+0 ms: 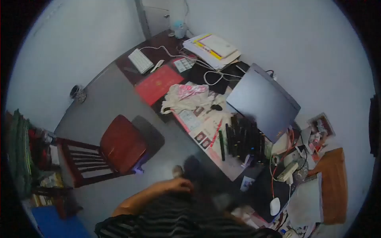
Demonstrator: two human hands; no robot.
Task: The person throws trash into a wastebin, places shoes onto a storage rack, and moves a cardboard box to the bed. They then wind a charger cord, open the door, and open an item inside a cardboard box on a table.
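Note:
My left hand point(181, 185) is in front of my striped shirt, low in the middle, its fingers bent together; anything in them is too dim to make out. It is off the desk edge, nearest to the floor. I cannot see my right hand. Several dark pens or markers point(242, 139) lie in a pile on the desk, with a green-black one point(221, 145) and a red one point(216, 133) beside them. A closed grey laptop point(264, 101) is behind the pile. A crumpled white and pink cloth point(186, 97) lies left of it.
A wooden chair point(123, 142) stands at the left. On the desk are a red folder point(158, 84), a white keyboard point(140, 61), stacked papers point(214, 47), a power strip point(287, 171) with cables and a white mouse point(274, 206). Books and bags fill the left edge.

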